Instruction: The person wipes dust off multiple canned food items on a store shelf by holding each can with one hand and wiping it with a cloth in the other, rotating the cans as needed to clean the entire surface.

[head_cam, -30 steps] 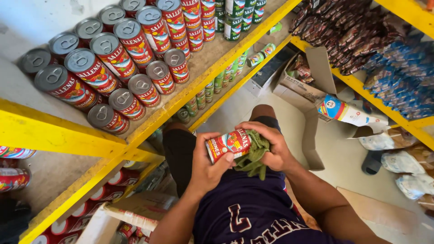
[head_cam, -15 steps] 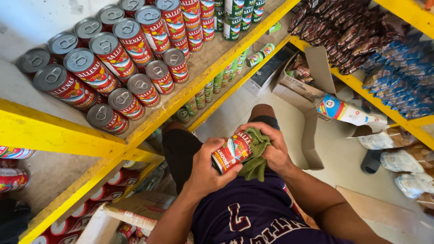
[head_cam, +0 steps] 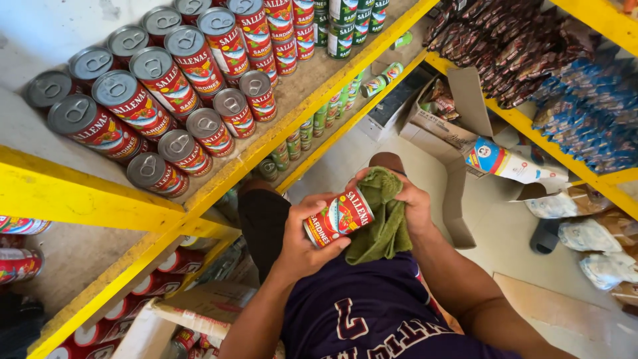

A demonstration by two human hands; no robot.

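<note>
Far left: yellow-edged shelf (head_cam: 80,199) carries upright red-labelled tins (head_cam: 159,73) in rows, pull-tab lids facing the camera; smaller tins sit at the front of the row. Further back on the same shelf, green-labelled tins (head_cam: 349,23). Lower shelf level, left: more red tins lying in the shade, partly hidden. Bottom left: open cardboard carton (head_cam: 193,309) with a few red tins showing inside; count cannot be told.

Centre: left hand (head_cam: 302,236) clasps a red sardine tin (head_cam: 337,217), fingers wrapped round its body, thumb on the near side. The tin is held in front of the person's lap, above the floor, clear of the shelves. Long axis tilted: one end points down-left toward the camera's lower edge, the other up-right into the cloth. Label faces up.

Just right of the tin: right hand (head_cam: 412,206) grips a green cloth (head_cam: 384,226), bunched and pressed against the tin's upper-right end; the cloth hangs down past the tin.

Right: open cardboard box (head_cam: 458,113) on the floor holds packets. Beyond it, yellow shelf with dark snack packets (head_cam: 505,53) and blue packets (head_cam: 585,113). Clear bagged goods (head_cam: 591,233) lie on the floor.
</note>
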